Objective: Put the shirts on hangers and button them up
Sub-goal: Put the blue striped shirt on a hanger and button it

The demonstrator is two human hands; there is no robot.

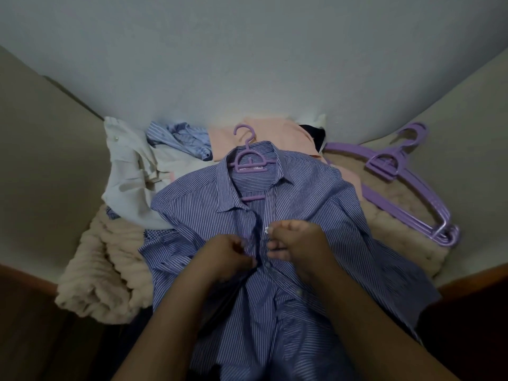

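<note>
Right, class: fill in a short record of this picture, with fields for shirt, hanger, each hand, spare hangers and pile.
shirt: blue striped shirt, lying front up
hanger: purple hanger inside its collar
left hand: pinches one front edge
right hand: pinches the other edge
spare hangers: stacked at right on the beige blanket
pile: other shirts behind

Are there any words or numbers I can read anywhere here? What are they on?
Raised lettering on the purple hanger inside the striped shirt: too blurred to read.
Nothing readable anywhere else, not on the spare hangers or the piled clothes.
</note>
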